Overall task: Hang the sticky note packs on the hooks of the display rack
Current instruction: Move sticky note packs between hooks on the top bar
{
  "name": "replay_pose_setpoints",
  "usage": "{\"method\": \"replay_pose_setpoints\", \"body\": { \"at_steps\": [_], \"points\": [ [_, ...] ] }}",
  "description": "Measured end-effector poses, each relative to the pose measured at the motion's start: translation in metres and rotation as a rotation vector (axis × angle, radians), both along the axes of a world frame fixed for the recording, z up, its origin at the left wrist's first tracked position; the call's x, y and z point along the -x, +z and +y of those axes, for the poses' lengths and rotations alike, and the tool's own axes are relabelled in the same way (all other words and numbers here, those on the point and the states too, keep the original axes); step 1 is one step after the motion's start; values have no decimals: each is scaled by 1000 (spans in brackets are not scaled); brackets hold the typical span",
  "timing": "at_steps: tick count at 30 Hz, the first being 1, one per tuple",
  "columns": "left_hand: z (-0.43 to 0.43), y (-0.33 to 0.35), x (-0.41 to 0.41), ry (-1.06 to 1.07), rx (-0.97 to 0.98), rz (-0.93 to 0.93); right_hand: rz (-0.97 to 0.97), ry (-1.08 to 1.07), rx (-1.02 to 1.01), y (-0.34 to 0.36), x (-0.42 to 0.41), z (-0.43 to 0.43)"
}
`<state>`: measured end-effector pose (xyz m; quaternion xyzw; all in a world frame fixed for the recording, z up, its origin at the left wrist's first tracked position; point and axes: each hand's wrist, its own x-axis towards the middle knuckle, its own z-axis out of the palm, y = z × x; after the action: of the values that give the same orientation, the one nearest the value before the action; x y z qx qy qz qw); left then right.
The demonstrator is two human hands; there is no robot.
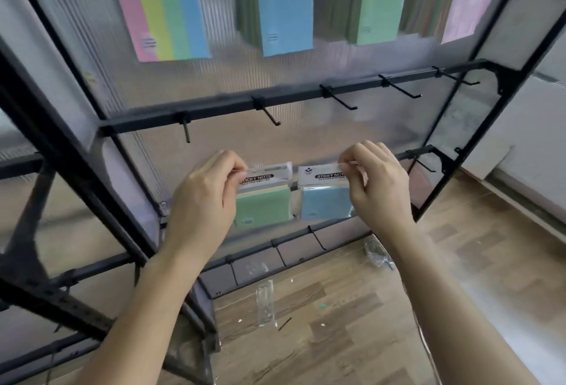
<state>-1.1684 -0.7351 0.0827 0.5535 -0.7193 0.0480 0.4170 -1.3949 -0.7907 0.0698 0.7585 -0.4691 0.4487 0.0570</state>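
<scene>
Left grip (205,197) pinching green pack (263,205), right grip (376,188) pinching blue pack (326,200), headers up; bare hooks (271,115) above, nearest between both grips.

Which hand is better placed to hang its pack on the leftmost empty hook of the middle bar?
Probably left: the left hand pinches the green pack just below that hook; the right hand with the blue pack is farther right.

Green pack (263,205) beside blue pack (325,200)
</scene>
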Motion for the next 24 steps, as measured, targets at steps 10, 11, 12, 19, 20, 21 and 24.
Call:
{"method": "replay_pose_setpoints", "body": {
  "at_steps": [10, 11, 12, 19, 20, 21, 24],
  "points": [
    [-53, 12, 8, 50, 52, 15, -10, 63, 66, 14, 9, -60],
    [-59, 13, 6, 52, 60, 8, -17, 72, 69, 17, 6, -67],
    [-64, 15, 4, 51, 65, 2, -23, 80, 74, 19, 3, -73],
    [-95, 24, -11, 85, 90, -30, -102, 135, 136, 52, -15, -116],
    [-97, 25, -13, 104, 89, -24, -107, 149, 139, 56, -17, -122],
    [-100, 25, -15, 126, 88, -16, -108, 168, 145, 60, -19, -127],
    [-106, 26, -15, 174, 79, -1, -104, 232, 181, 76, -24, -143]
  ]
}}
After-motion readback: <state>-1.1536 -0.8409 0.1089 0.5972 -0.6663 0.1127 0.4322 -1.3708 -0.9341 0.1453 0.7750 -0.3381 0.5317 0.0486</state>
